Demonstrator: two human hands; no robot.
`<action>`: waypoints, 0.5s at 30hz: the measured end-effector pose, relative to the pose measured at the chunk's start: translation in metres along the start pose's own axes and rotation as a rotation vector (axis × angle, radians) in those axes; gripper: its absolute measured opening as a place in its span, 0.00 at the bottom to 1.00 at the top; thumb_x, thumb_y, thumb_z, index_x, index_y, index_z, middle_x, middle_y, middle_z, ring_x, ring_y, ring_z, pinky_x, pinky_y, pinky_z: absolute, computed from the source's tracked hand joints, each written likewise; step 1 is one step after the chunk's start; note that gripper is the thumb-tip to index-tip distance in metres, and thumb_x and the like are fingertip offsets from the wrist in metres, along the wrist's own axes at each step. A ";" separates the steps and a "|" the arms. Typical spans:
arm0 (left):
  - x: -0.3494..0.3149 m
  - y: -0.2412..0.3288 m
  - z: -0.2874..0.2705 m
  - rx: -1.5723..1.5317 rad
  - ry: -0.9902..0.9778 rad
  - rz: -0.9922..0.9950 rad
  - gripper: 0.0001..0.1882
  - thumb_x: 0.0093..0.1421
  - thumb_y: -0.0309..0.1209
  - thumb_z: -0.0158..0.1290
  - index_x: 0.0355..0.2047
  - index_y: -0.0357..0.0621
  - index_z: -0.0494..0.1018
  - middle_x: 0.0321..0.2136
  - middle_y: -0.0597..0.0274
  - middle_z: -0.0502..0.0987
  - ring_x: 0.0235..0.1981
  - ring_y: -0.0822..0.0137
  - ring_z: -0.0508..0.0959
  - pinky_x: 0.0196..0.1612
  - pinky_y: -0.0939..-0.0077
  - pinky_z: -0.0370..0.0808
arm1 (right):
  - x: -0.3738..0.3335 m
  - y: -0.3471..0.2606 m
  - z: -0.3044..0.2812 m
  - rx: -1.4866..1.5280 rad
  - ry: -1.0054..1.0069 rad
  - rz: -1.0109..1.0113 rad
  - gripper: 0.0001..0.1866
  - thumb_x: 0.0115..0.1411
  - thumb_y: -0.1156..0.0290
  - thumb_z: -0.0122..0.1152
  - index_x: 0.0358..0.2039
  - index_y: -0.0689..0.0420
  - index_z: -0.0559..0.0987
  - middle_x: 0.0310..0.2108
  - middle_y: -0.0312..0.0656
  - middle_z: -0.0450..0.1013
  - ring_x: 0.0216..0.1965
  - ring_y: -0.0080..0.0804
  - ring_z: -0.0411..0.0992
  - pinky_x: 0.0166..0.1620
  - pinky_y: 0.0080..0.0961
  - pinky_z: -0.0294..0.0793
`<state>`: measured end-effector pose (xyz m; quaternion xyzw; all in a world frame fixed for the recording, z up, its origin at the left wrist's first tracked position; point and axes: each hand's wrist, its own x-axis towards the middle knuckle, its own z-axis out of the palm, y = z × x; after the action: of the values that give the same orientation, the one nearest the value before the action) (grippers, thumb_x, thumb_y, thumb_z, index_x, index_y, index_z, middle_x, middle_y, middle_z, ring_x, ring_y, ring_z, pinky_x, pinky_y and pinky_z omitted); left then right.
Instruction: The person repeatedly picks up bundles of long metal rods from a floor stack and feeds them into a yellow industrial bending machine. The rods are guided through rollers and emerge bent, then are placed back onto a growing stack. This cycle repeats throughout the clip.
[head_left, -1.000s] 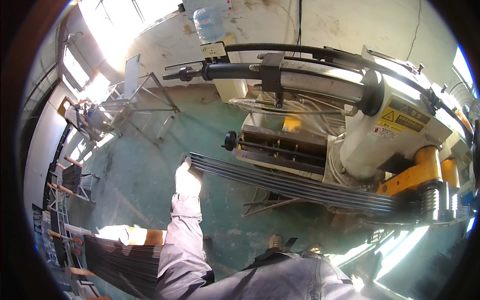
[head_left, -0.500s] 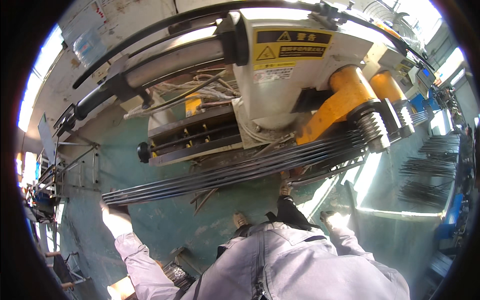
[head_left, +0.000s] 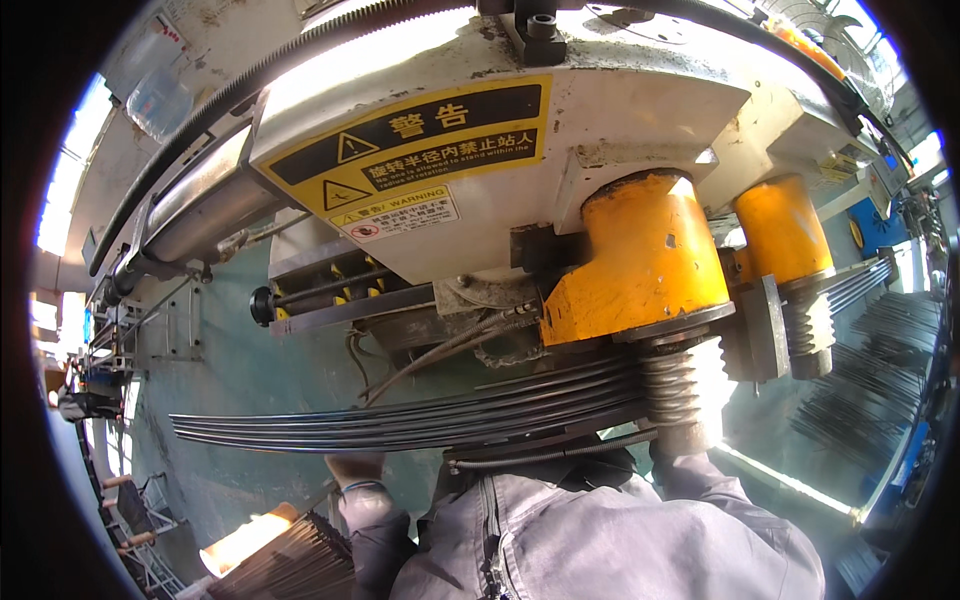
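Note:
A flat bundle of long dark metal rods point(head_left: 400, 425) stretches out to the left from a grooved steel roller point(head_left: 685, 385), which sits beneath an orange cylindrical housing point(head_left: 650, 260). My left hand point(head_left: 355, 468) is at the near edge of the rods, left of my body. Its fingers are hidden under or behind the bundle, so whether it touches them cannot be made out. Of my right arm only the sleeve point(head_left: 705, 478) shows, beside the roller's lower end; the roller hides that hand. The rods' far left end hangs free of any hand.
A large white machine body point(head_left: 500, 210) with a yellow warning label point(head_left: 420, 140) looms ahead. Right of it stand a second orange housing point(head_left: 785, 235) and grooved roller point(head_left: 808, 330). More rods point(head_left: 870, 370) lie at far right, and a rod stack point(head_left: 290, 560) at lower left.
My view has come nearer the machine. My left hand has left the rods' left end and moved right, toward my body. My right hand has gone out of sight behind the roller.

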<state>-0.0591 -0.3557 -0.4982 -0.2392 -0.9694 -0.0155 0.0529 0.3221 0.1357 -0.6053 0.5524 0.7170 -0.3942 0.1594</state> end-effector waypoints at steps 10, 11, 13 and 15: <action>0.018 0.044 -0.052 -0.257 -0.076 0.097 0.17 0.73 0.40 0.57 0.54 0.46 0.85 0.53 0.53 0.87 0.55 0.51 0.84 0.59 0.63 0.80 | -0.006 0.014 0.008 -0.163 0.004 -0.117 0.21 0.69 0.53 0.67 0.47 0.58 0.91 0.44 0.50 0.88 0.49 0.46 0.85 0.55 0.41 0.80; 0.018 0.045 -0.052 -0.123 -0.105 0.139 0.17 0.72 0.40 0.57 0.54 0.45 0.85 0.54 0.53 0.87 0.55 0.52 0.84 0.59 0.62 0.80 | -0.013 0.020 0.013 -0.372 0.050 -0.241 0.21 0.69 0.53 0.67 0.47 0.58 0.91 0.44 0.50 0.88 0.49 0.46 0.85 0.55 0.41 0.80; 0.016 0.051 -0.049 -0.363 -0.055 0.099 0.17 0.72 0.39 0.58 0.55 0.44 0.85 0.54 0.51 0.87 0.56 0.51 0.84 0.60 0.63 0.80 | -0.030 0.029 0.021 -0.353 0.051 -0.221 0.21 0.69 0.53 0.67 0.47 0.58 0.91 0.44 0.49 0.88 0.49 0.45 0.85 0.55 0.40 0.80; 0.013 0.058 -0.047 -1.164 -0.059 -0.111 0.18 0.72 0.38 0.58 0.56 0.44 0.84 0.55 0.50 0.86 0.56 0.51 0.84 0.61 0.63 0.79 | -0.054 0.033 0.023 0.125 0.040 -0.053 0.21 0.69 0.54 0.67 0.45 0.62 0.90 0.40 0.50 0.87 0.44 0.41 0.84 0.51 0.37 0.79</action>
<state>-0.0391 -0.3010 -0.4498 -0.1782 -0.8134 -0.5417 -0.1151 0.3658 0.0854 -0.5968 0.5498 0.7084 -0.4313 0.0997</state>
